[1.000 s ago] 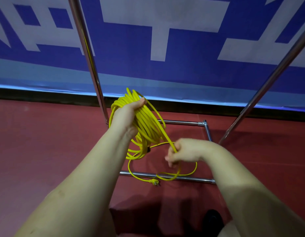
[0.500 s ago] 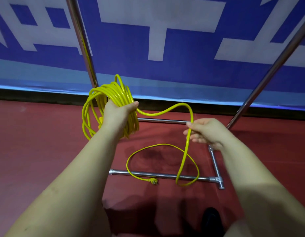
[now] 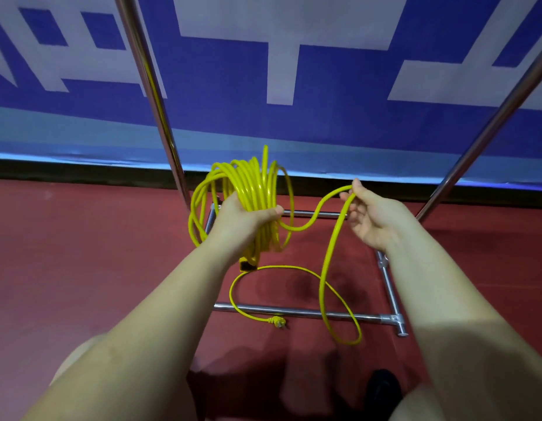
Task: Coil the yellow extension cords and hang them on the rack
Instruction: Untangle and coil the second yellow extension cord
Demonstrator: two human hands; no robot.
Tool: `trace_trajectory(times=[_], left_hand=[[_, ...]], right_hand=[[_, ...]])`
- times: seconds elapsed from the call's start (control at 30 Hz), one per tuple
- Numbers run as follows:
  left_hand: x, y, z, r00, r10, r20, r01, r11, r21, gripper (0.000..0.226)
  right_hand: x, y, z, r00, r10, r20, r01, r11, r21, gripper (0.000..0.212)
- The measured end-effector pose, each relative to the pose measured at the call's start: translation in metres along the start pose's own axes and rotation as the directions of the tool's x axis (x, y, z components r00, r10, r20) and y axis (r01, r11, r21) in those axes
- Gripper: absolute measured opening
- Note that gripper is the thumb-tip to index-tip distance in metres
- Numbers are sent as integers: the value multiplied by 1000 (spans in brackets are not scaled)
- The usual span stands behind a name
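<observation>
Slack from the yellow extension cord point(image 3: 327, 287) lies looped over the rack point(image 3: 297, 312) base by my feet, plug on the red floor point(image 3: 81, 268). Since half a second ago, my right hand point(image 3: 370, 217) has risen, pinching a strand; my left hand point(image 3: 244, 220) still grips the coil beside it.

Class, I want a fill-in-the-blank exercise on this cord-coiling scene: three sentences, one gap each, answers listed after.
1. The left hand grips the coiled bundle of the ____ extension cord.
2. The right hand lifts a loose strand; the cord's plug lies on the ____ floor.
3. The plug lies beside the rack's front ____ bar.

Answers: yellow; red; metal
</observation>
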State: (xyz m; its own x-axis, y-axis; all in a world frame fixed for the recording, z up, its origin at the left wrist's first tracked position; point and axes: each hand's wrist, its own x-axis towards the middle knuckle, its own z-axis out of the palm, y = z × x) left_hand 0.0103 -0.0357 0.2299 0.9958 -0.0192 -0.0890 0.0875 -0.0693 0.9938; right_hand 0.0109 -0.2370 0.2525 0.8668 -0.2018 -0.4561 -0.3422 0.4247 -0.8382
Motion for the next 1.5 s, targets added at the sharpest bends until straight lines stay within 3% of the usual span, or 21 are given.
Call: trace_trajectory(times=[0.17,0.33,0.47,0.53,0.6,0.63,0.7,0.77,0.83,0.87,1.0,1.13,1.23,1.3,1.4,1.5], left_hand=[[-6,-7,12,986,-44,163,43,999,5,16],[-6,-10,15,963,-92,253,107,993,-46,25],[-7,-11,17,944,-102,313,116,993,-26,27],[-6,-12,17,955,-107,277,130,989,-68,24],[-4,-12,16,970,-118,213,150,979,-140,17],[-2,-12,16,976,-126,178,158,971,-178,16],[2,-13,15,983,-154,104,175,954,-243,13],[6,-15,14,978,-207,33,207,933,-294,12],[10,-16,13,963,-270,-20,247,907,-342,15],[12,-17,12,954,-298,-35,265,891,-368,16],[20,-17,3,925,-372,-74,298,833,-466,13],[34,-14,-17,909,-380,-171,247,823,-512,17],[40,-15,-25,917,-323,-234,174,852,-493,18],[41,-16,-25,918,-310,-247,151,850,-505,16],[43,-21,-25,929,-316,-193,181,842,-508,14],[42,-23,-25,952,-302,-48,254,870,-424,13]], right_hand=[[4,7,14,997,72,-24,-66,977,200,28],[11,8,17,989,133,-65,-96,911,401,22],[9,8,20,992,125,-19,-97,848,521,15],[8,8,20,996,78,40,-87,914,396,18],[4,7,21,996,9,87,-11,1000,28,23],[0,7,22,995,-38,96,57,978,-202,26],[-12,10,24,980,-127,156,196,774,-602,35],[-22,18,26,956,-80,282,289,412,-864,42],[-26,32,27,925,40,378,374,83,-924,40],[-26,39,28,906,57,419,419,4,-908,39],[-19,46,25,869,54,492,492,20,-870,33],[-12,48,8,873,253,418,461,-148,-875,16],[-4,40,1,896,97,434,436,-3,-900,20],[0,32,-1,918,-65,390,394,258,-882,29],[-1,22,2,929,-237,284,370,590,-717,18],[-8,16,11,942,-271,200,336,760,-557,10]])
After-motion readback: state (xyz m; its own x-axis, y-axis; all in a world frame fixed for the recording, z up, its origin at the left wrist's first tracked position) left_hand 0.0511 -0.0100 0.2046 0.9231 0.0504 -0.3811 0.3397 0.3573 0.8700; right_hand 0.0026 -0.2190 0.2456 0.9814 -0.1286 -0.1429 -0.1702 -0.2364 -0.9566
